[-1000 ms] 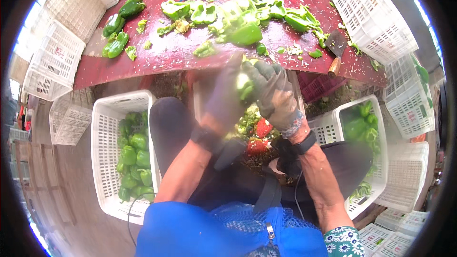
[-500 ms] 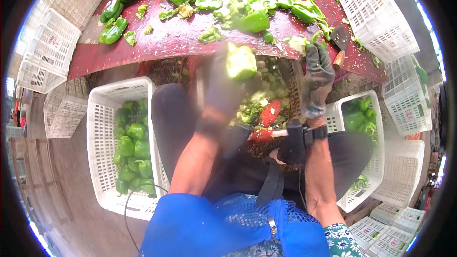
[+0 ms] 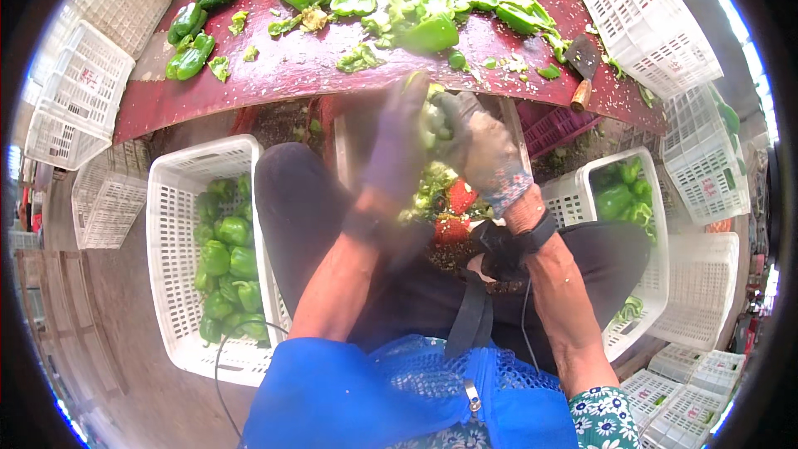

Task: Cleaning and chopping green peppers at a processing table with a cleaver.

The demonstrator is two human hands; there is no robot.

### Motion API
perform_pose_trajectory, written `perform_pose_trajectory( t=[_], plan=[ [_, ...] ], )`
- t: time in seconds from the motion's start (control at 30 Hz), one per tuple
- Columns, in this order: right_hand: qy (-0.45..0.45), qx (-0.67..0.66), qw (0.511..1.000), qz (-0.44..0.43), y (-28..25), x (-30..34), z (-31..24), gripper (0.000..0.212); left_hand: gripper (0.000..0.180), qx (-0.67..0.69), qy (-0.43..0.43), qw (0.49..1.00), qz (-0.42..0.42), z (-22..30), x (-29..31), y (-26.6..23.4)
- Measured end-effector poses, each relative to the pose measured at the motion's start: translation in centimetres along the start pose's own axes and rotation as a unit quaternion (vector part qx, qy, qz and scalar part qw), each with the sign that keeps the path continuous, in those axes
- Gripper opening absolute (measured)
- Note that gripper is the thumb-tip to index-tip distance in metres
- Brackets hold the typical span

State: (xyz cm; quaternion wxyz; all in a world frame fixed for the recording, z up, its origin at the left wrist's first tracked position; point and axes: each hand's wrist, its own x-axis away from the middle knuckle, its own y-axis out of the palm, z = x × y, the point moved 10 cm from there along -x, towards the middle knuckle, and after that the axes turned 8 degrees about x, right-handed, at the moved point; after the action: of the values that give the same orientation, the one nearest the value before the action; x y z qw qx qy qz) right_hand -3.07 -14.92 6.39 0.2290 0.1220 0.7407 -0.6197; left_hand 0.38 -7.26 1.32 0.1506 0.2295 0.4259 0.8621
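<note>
Both gloved hands meet in front of me, just below the edge of the red table (image 3: 291,66). My left hand (image 3: 397,141) is blurred and pressed against a green pepper (image 3: 432,116), and my right hand (image 3: 482,154) grips the same pepper from the right. Below the hands, between my knees, lies a heap of green and red pepper scraps (image 3: 445,204). On the table top lie cut green pepper pieces (image 3: 416,8) and whole green peppers (image 3: 193,33).
A knife with a wooden handle (image 3: 582,66) lies at the table's right edge. A white crate (image 3: 179,191) of green peppers stands left of my legs, another white crate (image 3: 657,224) with peppers on the right. Empty white crates (image 3: 640,8) ring the table.
My right hand has come back from the knife's side of the table to join the left on the pepper. The pepper is now lower and gripped by both hands.
</note>
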Motion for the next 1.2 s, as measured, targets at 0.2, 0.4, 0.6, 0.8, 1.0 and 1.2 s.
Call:
perform_pose_trajectory(
  t=[0.2,0.4,0.6,0.8,1.0,1.2],
  plan=[
    [0.099,-0.211,0.972,-0.035,0.9,1.1,1.5,0.034,0.072,-0.559,0.431,0.693,-0.147,2.8,2.5,2.7],
    [0.069,-0.252,0.959,-0.111,1.0,0.7,1.8,0.019,0.051,-0.199,0.051,0.968,-0.141,0.6,1.1,2.1],
    [0.039,-0.240,0.970,0.018,-1.8,1.7,0.5,0.023,0.041,-0.061,-0.016,0.994,-0.085,-1.1,0.2,0.4],
    [0.217,-0.446,0.867,0.048,-2.3,2.1,4.1,0.017,0.031,-0.158,0.127,0.978,-0.056,2.2,1.3,2.1],
    [0.270,-0.451,0.851,0.013,0.0,2.8,4.3,0.014,0.031,-0.116,0.133,0.979,-0.098,1.1,0.9,1.3],
    [0.384,-0.637,0.665,0.064,0.3,3.7,5.7,0.013,0.036,-0.056,0.103,0.989,-0.092,0.8,0.5,1.1]
  ],
)
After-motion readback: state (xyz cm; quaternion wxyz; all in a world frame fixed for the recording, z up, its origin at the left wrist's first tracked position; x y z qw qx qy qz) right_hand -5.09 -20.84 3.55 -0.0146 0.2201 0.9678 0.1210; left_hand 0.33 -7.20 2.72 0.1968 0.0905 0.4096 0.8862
